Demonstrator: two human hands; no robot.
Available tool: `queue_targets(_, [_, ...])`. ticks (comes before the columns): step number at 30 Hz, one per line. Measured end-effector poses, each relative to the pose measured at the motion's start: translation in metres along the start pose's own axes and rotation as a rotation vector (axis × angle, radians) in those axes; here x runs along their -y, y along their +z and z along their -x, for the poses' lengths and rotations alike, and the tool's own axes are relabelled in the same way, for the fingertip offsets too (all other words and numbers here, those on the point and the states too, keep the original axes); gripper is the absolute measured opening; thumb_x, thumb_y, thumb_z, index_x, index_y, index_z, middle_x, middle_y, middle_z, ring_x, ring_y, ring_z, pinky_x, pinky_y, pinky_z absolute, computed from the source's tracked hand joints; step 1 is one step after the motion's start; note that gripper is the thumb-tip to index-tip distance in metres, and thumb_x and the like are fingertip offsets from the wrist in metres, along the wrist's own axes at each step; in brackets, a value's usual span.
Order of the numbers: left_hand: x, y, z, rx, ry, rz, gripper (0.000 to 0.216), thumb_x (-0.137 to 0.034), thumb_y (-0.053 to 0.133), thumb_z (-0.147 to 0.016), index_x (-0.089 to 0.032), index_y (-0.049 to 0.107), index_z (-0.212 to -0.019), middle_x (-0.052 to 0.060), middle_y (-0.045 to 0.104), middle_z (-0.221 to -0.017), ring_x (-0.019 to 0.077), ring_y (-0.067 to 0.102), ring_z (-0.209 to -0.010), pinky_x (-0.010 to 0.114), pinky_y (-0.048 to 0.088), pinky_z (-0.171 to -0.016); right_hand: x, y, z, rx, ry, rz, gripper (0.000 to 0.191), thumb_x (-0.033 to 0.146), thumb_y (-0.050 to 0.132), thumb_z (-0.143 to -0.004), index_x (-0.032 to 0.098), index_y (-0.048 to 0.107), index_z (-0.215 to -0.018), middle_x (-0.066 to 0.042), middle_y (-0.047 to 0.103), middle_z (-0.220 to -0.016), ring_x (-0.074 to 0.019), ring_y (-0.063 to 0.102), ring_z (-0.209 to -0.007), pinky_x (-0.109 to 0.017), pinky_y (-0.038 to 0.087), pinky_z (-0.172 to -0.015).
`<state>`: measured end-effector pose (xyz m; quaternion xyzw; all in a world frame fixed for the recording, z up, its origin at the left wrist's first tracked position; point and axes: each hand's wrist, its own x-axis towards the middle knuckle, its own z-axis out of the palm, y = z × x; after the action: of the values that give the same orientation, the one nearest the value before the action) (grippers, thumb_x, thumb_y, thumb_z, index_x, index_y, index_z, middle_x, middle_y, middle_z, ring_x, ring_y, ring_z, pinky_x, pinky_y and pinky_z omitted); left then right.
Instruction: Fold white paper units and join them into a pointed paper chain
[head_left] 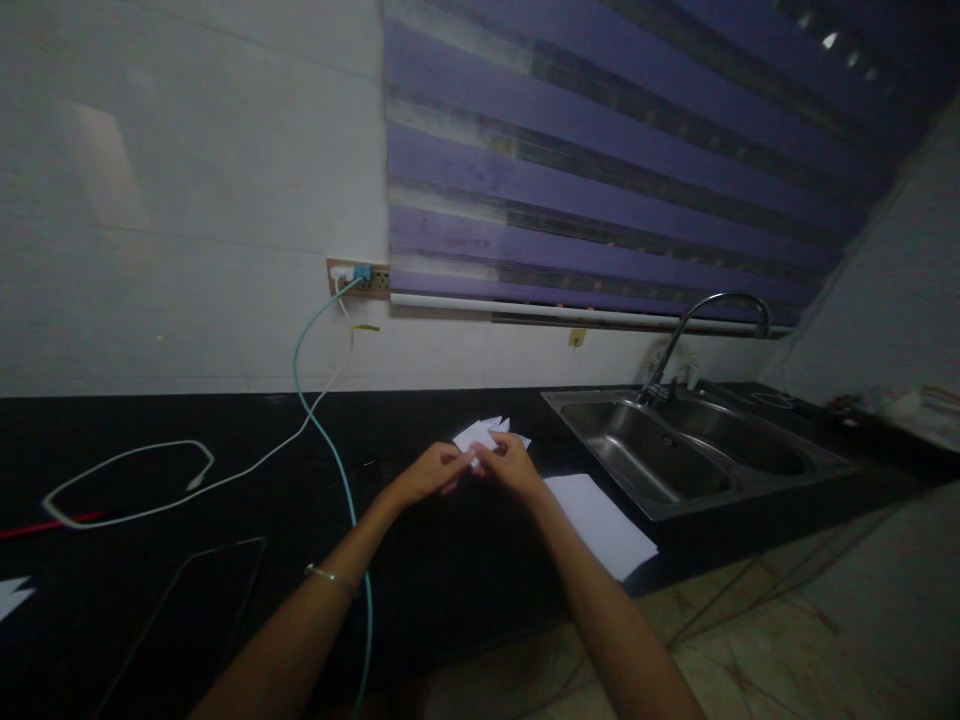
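Note:
Above the black countertop [435,560], both hands meet around a small folded white paper [474,436]. My left hand [433,472] grips its left and lower edge, fingers closed. From the right, my right hand [511,464] pinches the same paper, its thumb close to the left thumb. Further pointed white paper pieces [504,425] show just behind the held one; whether they are part of it or lie on the counter I cannot tell. A stack of flat white sheets [600,525] lies beside my right forearm.
A double steel sink [660,450] with a curved faucet [686,320] is at the right. A teal cable [341,470] and a white cable [247,470] run from the wall outlet [367,280]. A dark flat panel [187,610] and a paper scrap [11,597] lie at left.

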<state>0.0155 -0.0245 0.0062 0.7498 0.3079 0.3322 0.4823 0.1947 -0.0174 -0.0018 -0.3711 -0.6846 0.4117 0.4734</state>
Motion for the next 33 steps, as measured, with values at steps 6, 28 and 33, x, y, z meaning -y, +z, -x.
queue_targets(6, [-0.003,0.002,0.001,-0.011,0.021,0.035,0.051,-0.055,0.044,-0.086,-0.007,0.064,-0.083,-0.004,0.042,-0.051,0.0061,0.038,-0.039,0.018,0.028,-0.039,0.004,0.001,0.000,0.031,-0.001,-0.118,0.035,0.049,0.057,-0.081,0.014,0.061,-0.078,0.000,0.057,-0.057,-0.0100,0.052,-0.050,-0.021,0.040,-0.050])
queue_targets(28, [0.010,-0.006,-0.006,-0.171,0.066,0.086,0.053,-0.060,0.040,-0.085,-0.011,0.058,-0.077,-0.002,0.049,-0.053,0.0059,0.034,-0.040,0.018,0.023,-0.039,0.008,0.004,0.003,0.060,-0.045,0.104,0.031,0.046,0.055,-0.083,0.016,0.062,-0.084,-0.002,0.059,-0.070,-0.0129,0.052,-0.061,-0.024,0.039,-0.057])
queue_targets(33, [0.011,-0.004,-0.007,-0.203,-0.018,0.207,0.052,-0.063,0.045,-0.081,-0.013,0.055,-0.072,-0.005,0.041,-0.049,0.0061,0.033,-0.039,0.018,0.025,-0.039,0.018,0.004,0.008,-0.076,-0.186,0.335,0.030,0.042,0.068,-0.073,0.020,0.049,-0.082,0.002,0.047,-0.076,-0.0126,0.042,-0.066,-0.023,0.034,-0.060])
